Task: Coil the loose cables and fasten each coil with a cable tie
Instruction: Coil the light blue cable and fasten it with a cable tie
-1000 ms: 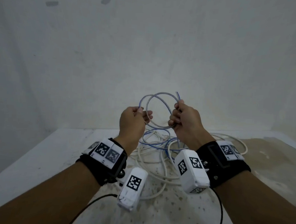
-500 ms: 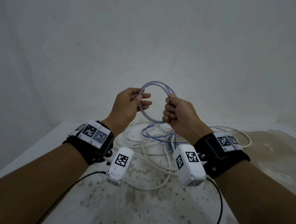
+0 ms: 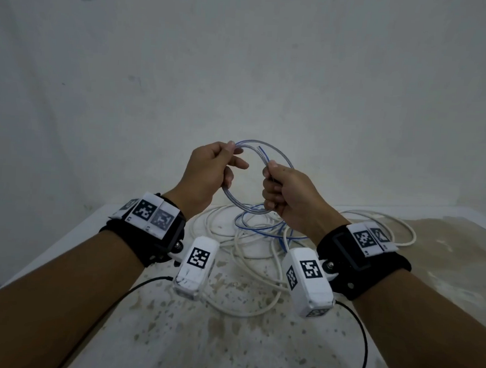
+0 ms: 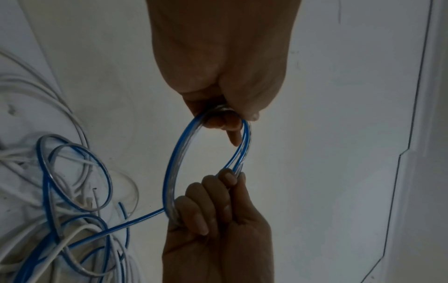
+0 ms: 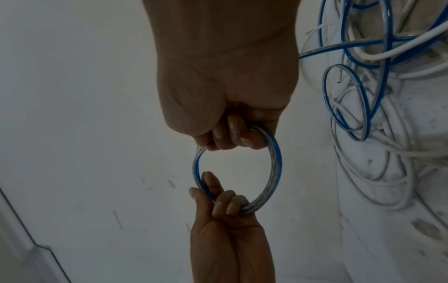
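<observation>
A clear cable with a blue stripe is wound into a small coil [image 3: 229, 196] held up in the air over the table. My left hand [image 3: 228, 160] pinches the coil's left side between thumb and fingers. My right hand [image 3: 270, 185] grips the right side in a fist, and the cable's cut end pokes up by the thumb. In the left wrist view my left hand [image 4: 219, 114] holds the coil [image 4: 171, 166] opposite my right hand [image 4: 213, 206]. The right wrist view shows my right hand [image 5: 235, 134], the coil [image 5: 276, 164] and my left hand [image 5: 218, 199]. No cable tie is in view.
The rest of the blue-striped cable [image 3: 261, 231] trails down into a tangle with loose white cables [image 3: 248, 269] on the stained white table [image 3: 198, 337]. A bare wall stands close behind. Black camera leads [image 3: 362, 347] hang from my wrists.
Both hands rose with the coil, away from the pile. The separate loops have closed up into one tighter ring.
</observation>
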Available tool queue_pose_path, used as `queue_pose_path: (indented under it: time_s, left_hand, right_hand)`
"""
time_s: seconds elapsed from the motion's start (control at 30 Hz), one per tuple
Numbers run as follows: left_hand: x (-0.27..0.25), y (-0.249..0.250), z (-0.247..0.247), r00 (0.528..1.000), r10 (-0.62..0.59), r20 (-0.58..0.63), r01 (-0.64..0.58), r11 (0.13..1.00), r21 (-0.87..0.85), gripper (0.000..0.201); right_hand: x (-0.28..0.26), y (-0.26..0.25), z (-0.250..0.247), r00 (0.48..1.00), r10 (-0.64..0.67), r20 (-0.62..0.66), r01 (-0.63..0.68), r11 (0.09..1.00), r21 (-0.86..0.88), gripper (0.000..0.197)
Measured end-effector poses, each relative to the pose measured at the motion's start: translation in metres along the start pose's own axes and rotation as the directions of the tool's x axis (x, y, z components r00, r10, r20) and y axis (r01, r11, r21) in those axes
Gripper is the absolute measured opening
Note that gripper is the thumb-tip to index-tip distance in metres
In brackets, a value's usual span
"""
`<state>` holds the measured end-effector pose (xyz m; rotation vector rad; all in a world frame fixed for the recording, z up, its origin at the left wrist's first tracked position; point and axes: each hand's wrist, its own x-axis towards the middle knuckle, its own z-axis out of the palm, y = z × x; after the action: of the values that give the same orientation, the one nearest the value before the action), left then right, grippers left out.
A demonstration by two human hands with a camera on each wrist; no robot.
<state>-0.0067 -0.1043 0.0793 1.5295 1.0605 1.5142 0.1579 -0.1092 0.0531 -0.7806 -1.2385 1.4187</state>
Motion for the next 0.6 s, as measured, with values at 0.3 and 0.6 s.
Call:
queue_pose_path:
  time_s: [0.3, 0.6]
  left_hand:
    - [0.0, 0.01, -0.008, 0.983, -0.04, 0.179, 0.014, 0.989, 0.146, 0.025]
    - [0.004, 0.015, -0.007, 0.979, -0.019, 0.202, -0.034, 0.966, 0.258, 0.023]
  right_hand:
    - [-0.001, 0.005, -0.009, 0.997, 0.04, 0.062, -0.037, 0.998, -0.048, 0.033]
    - [-0.002, 0.007, -0.01, 0.985, 0.003, 0.173, -0.009, 0.999, 0.033, 0.032]
